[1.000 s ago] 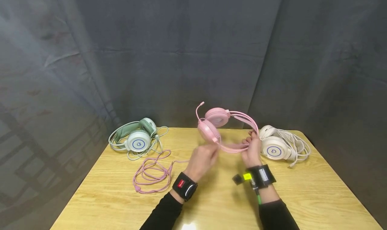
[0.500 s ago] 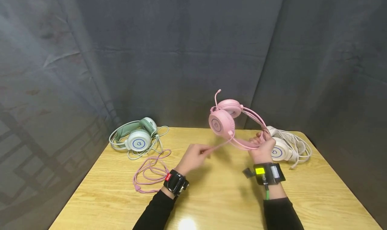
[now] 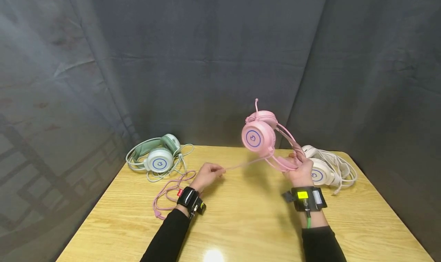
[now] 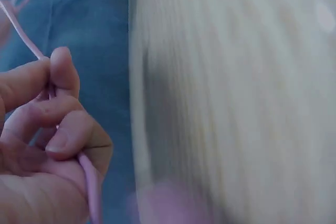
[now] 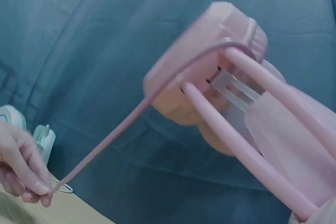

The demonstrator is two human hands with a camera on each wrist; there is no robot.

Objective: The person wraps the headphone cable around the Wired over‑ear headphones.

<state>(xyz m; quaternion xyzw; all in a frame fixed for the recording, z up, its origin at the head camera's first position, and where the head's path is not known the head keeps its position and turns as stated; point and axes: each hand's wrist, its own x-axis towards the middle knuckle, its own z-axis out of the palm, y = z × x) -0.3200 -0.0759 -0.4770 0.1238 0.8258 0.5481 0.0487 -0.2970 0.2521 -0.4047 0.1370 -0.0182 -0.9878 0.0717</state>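
A pink headset [image 3: 258, 136] with a raised microphone boom is held above the table, its ear cups toward the left and back. My right hand [image 3: 300, 172] grips its headband. From the near ear cup the pink cable [image 5: 107, 142] stretches left to my left hand [image 3: 208, 176], which pinches it. The left wrist view shows the cable running between thumb and fingers of the left hand [image 4: 58, 124], with curled fingers around it. More pink cable [image 3: 162, 193] lies in loose loops on the table, partly behind the left wrist.
On the left of the wooden table [image 3: 248, 223] lies a green and white headset [image 3: 159, 160] with its cable. A white headset [image 3: 320, 172] with bundled cable lies at the right, partly hidden by the right hand. A grey curtain [image 3: 206, 63] hangs behind the table.
The right hand has lifted the pink headset up and to the right and turned it so the ear cup's logo shows. My left hand has moved left, drawing the cable out straight.
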